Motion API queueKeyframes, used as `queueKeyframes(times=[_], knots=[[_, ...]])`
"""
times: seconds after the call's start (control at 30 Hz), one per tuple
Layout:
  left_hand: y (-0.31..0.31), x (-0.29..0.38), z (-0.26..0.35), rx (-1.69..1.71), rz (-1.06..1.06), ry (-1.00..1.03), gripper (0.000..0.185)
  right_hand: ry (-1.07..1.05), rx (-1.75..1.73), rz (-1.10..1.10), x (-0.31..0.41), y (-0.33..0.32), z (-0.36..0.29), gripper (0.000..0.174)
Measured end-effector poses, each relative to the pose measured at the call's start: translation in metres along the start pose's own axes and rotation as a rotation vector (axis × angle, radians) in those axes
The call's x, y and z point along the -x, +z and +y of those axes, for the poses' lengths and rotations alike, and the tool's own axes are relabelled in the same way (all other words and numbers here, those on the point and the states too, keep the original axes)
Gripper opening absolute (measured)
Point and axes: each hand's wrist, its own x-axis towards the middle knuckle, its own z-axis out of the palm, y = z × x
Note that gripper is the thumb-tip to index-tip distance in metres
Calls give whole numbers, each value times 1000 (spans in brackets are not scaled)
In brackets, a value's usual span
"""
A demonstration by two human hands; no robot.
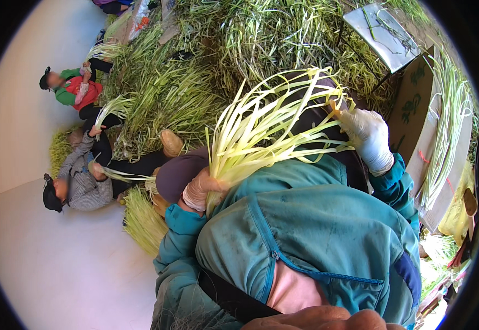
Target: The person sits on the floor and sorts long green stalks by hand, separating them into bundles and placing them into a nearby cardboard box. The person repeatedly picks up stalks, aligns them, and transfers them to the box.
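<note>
A loose bundle of pale yellow-green leaves, apparently blanched garlic chives [260,136], fans out across my lap. My left hand [202,189], in a thin translucent glove, grips the bundle at its gathered end, close to my teal jacket [305,222]. At the other end, my right hand [365,132], in a whitish glove, pinches some of the leaf tips between thumb and fingers. The leaves spread and curl between the two hands, over my dark-clothed legs. Part of each hand's grip is hidden by leaves.
A broad heap of green leaves [173,99] covers the floor ahead. To the right stand a metal-topped stool [382,35] and a cardboard box [412,103], with a long leaf bundle [445,136] beside it. Two seated people [82,181] handle leaves at left, by a pale wall [58,255].
</note>
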Motion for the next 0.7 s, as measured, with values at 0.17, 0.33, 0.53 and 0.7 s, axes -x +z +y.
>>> queueKeyframes(times=[0.17,0.33,0.53,0.7], knots=[[-9,-4,-6,-1,-5,-6,86,73,-27,-52,1,17,7,14],[-24,-6,-8,-45,-27,-6,86,910,-1053,-166,-4,34,15,17],[-12,4,-3,-15,86,-37,84,987,-886,5,14,28,88,18],[-40,8,-10,-99,142,-31,84,819,-629,13,16,6,98,41]])
